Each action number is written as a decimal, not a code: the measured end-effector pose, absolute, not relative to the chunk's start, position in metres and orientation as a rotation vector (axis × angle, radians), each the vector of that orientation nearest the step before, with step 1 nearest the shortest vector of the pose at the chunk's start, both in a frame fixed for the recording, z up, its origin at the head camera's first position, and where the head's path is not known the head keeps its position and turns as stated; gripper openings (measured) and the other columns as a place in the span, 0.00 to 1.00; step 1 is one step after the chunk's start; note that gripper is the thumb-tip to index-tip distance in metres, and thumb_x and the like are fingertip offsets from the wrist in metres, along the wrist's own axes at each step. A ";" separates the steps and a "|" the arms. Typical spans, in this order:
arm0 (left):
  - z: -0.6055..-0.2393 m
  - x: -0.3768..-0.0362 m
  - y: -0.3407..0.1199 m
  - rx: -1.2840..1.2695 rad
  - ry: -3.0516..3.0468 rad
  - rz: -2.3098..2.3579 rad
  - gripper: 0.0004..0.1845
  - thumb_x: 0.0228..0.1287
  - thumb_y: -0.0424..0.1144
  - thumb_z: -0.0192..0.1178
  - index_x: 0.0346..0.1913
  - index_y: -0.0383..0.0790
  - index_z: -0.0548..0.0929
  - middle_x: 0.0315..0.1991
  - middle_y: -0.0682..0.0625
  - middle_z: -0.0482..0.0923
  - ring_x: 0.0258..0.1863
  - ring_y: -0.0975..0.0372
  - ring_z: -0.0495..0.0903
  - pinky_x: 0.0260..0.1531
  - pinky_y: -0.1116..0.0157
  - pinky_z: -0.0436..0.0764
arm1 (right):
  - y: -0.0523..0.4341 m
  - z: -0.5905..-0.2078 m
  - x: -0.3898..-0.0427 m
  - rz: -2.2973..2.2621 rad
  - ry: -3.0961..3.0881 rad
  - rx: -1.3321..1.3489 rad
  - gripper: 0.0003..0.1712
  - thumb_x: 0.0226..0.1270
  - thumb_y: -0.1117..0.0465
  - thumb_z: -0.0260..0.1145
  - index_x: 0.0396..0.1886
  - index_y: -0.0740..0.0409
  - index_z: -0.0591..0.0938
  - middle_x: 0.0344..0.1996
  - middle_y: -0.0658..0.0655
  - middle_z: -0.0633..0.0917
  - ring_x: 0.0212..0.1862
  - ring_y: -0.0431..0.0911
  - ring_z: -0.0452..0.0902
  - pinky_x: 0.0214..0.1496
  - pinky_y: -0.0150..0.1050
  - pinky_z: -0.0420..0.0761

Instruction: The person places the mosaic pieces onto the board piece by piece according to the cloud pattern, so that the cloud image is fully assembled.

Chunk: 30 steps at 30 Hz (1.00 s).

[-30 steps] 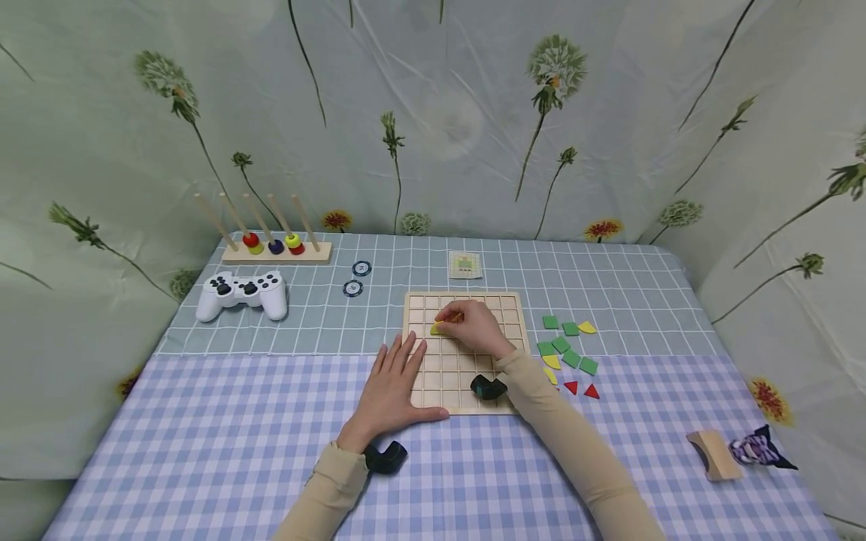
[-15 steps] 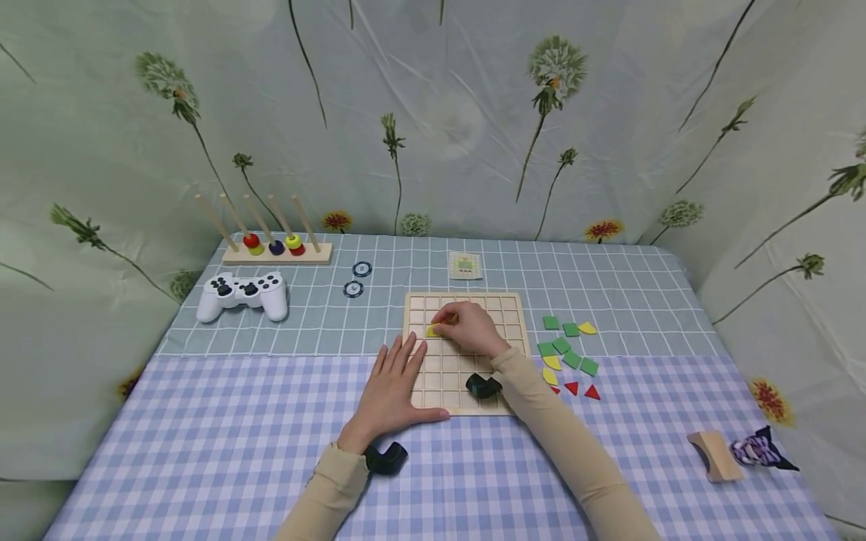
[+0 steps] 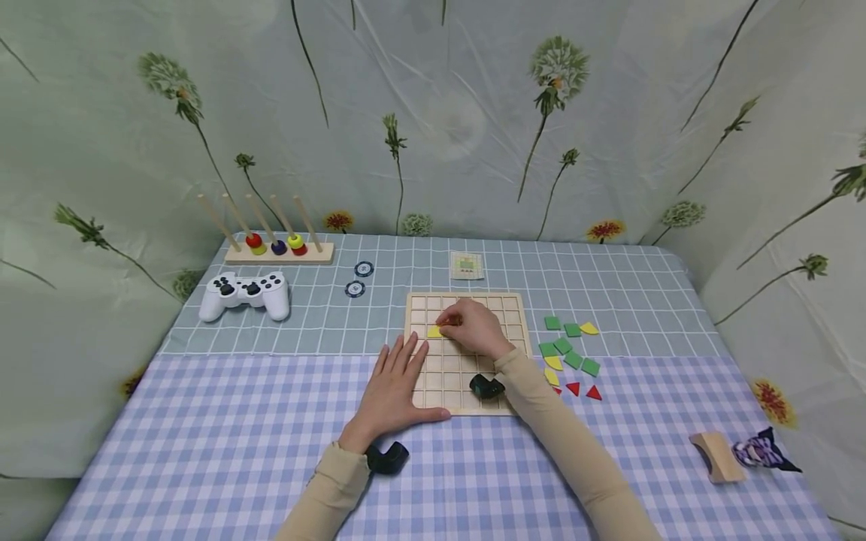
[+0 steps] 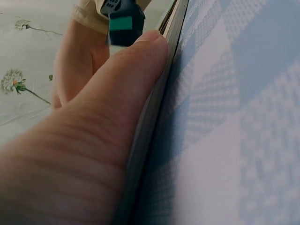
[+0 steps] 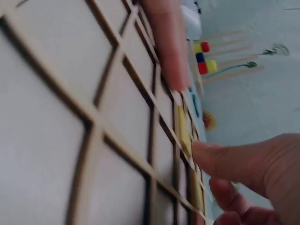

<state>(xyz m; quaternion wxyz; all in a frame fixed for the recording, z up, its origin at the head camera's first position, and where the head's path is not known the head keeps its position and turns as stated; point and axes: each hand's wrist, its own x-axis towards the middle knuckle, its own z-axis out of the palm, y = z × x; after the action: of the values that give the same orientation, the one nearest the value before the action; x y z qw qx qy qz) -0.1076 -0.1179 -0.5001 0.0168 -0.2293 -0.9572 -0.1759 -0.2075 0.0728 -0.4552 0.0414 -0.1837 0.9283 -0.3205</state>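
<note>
A square wooden grid board (image 3: 467, 383) lies at the middle of the table, under both hands. My right hand (image 3: 473, 329) reaches over its upper left part, thumb and fingertips bent down to a small yellow tile (image 3: 434, 331). In the right wrist view the yellow tile (image 5: 183, 129) sits in a grid cell, the thumb touching its end; the fingers' far side is partly hidden. My left hand (image 3: 389, 391) rests with fingers spread on the board's left edge, its thumb along the front edge. The left wrist view shows that thumb (image 4: 136, 61) against the board's rim.
Right of the board lie several green square tiles (image 3: 573, 360), yellow rounded tiles (image 3: 589, 328) and red triangles (image 3: 594, 393). A pattern card (image 3: 467, 265) is behind it. Farther left are two chips (image 3: 355, 288), a game controller (image 3: 245, 295) and a peg rack (image 3: 280, 255). A wooden arch block (image 3: 719, 456) stands right.
The yellow tile, tilted between the right fingertips, has shifted slightly left and now lies flatter in its cell. The right hand stays at it; the left hand has not moved.
</note>
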 end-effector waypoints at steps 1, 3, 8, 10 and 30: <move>-0.500 -0.107 -0.118 -0.712 -2.979 -0.547 0.63 0.43 0.81 0.50 0.75 0.41 0.50 0.75 0.44 0.42 0.73 0.51 0.36 0.69 0.53 0.36 | 0.077 -0.454 -0.207 -1.014 2.835 -0.562 0.05 0.59 0.59 0.71 0.36 0.51 0.88 0.28 0.47 0.79 0.31 0.42 0.73 0.33 0.38 0.73; -0.500 -0.107 -0.117 -0.710 -2.990 -0.544 0.63 0.43 0.81 0.50 0.75 0.41 0.49 0.75 0.44 0.41 0.73 0.52 0.36 0.69 0.53 0.35 | 0.089 -0.452 -0.206 -1.074 2.831 -0.543 0.06 0.59 0.59 0.70 0.36 0.53 0.88 0.28 0.48 0.80 0.30 0.42 0.72 0.31 0.38 0.72; -0.499 -0.106 -0.116 -0.700 -3.006 -0.532 0.63 0.43 0.81 0.50 0.75 0.41 0.49 0.75 0.45 0.40 0.73 0.52 0.35 0.69 0.54 0.35 | 0.130 -0.445 -0.205 -1.117 2.878 -0.430 0.08 0.61 0.59 0.69 0.37 0.57 0.88 0.28 0.51 0.81 0.26 0.45 0.70 0.27 0.38 0.70; -0.498 -0.106 -0.116 -0.698 -3.005 -0.530 0.63 0.43 0.81 0.50 0.75 0.41 0.49 0.75 0.45 0.40 0.73 0.52 0.35 0.69 0.54 0.34 | 0.149 -0.444 -0.205 -1.089 2.900 -0.373 0.09 0.62 0.59 0.68 0.38 0.58 0.87 0.29 0.53 0.81 0.26 0.45 0.70 0.25 0.37 0.68; -0.501 -0.107 -0.117 -0.717 -2.960 -0.576 0.63 0.44 0.80 0.53 0.75 0.41 0.50 0.75 0.44 0.41 0.73 0.51 0.36 0.69 0.54 0.35 | 0.243 -0.451 -0.194 -0.745 2.993 -0.215 0.14 0.62 0.59 0.68 0.44 0.63 0.85 0.34 0.61 0.79 0.35 0.54 0.75 0.31 0.46 0.74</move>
<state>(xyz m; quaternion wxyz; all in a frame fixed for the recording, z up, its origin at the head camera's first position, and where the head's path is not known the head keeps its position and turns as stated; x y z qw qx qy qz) -0.1072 -0.1171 -0.5007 0.0211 -0.2311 -0.9548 -0.1859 -0.1940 0.2431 -0.4510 0.0248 -0.0696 0.9678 -0.2407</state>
